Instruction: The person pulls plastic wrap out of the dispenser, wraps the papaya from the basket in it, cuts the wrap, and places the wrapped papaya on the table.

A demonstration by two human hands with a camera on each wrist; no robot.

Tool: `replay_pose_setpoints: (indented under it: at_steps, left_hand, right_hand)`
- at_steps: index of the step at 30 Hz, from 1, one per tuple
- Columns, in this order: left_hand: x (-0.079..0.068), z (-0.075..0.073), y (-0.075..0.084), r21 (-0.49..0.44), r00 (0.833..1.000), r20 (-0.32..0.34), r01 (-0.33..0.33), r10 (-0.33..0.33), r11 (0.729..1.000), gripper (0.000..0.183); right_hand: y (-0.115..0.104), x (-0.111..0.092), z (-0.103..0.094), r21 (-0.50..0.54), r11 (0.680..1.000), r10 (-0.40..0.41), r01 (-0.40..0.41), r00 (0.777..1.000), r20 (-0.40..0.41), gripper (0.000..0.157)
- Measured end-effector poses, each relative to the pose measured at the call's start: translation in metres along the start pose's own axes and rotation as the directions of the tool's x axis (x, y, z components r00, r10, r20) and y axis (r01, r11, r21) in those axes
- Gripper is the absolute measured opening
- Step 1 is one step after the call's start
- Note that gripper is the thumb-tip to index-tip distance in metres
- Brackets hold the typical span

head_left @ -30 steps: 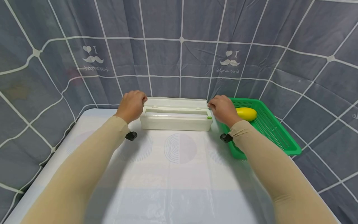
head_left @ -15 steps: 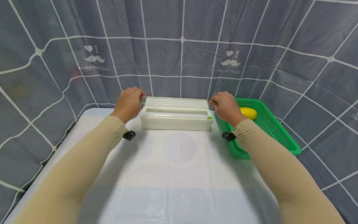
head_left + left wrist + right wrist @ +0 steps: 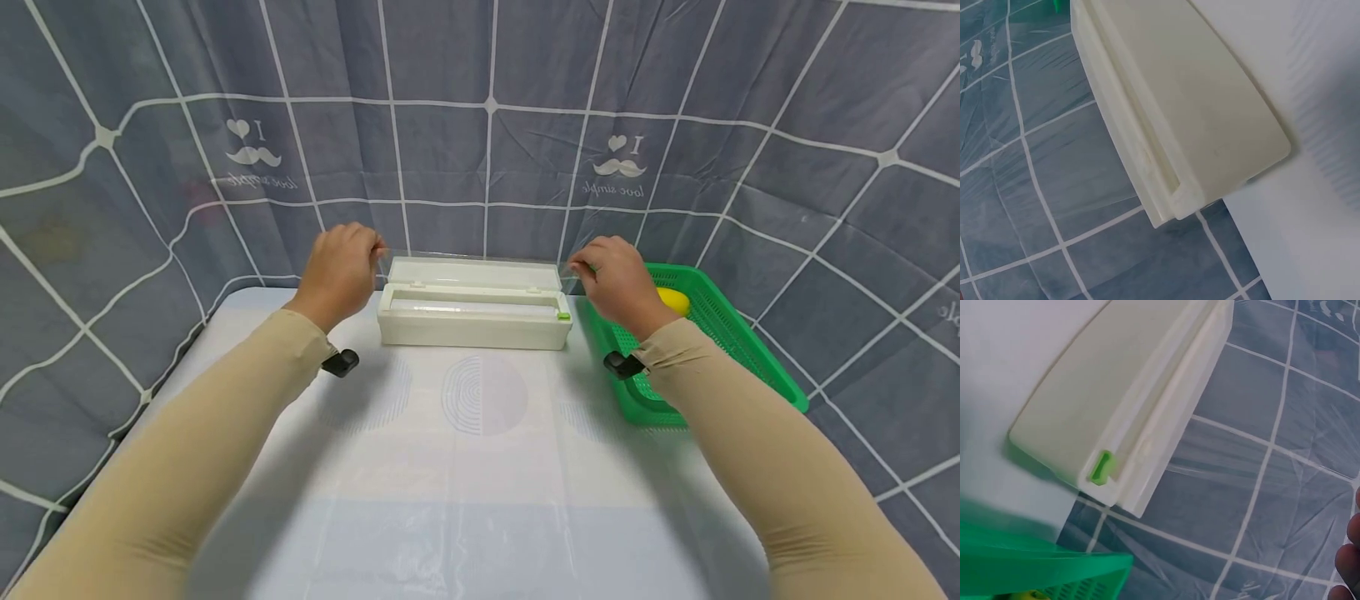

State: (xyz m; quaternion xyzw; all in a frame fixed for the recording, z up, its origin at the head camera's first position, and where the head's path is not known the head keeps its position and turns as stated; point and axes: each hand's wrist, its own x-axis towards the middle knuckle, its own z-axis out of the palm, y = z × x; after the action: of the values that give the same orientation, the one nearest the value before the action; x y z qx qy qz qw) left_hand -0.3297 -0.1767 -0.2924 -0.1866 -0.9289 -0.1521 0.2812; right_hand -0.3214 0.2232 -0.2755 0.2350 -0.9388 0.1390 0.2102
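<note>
Dark grey fabric [image 3: 438, 150] with a white grid hangs beyond the hands [image 3: 341, 275] and along both sides, creased in places. Two mirror-reversed heart-and-moustache prints [image 3: 252, 156] appear higher than the hands. Below them, a glossy white desk [image 3: 483, 475] carries pale circle patterns [image 3: 498, 396], with a light-blue band [image 3: 450, 550] nearest the viewer. Soft shadows [image 3: 292, 467] cross it.

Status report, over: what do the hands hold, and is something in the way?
Left hand and right hand pinch clear plastic film. White film dispenser open. Green basket close at right, apparently not in the way.
</note>
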Motion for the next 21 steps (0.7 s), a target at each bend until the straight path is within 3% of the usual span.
replay_pose_setpoints:
  at_steps: [21]
  left_hand:
    - [0.004, -0.028, 0.01, -0.052, 0.993, -0.12, -0.025, 0.019, 0.998, 0.015]
  right_hand:
    - [-0.013, -0.004, -0.026, 0.073, 0.997, -0.019, 0.029, 0.99, -0.136, 0.02]
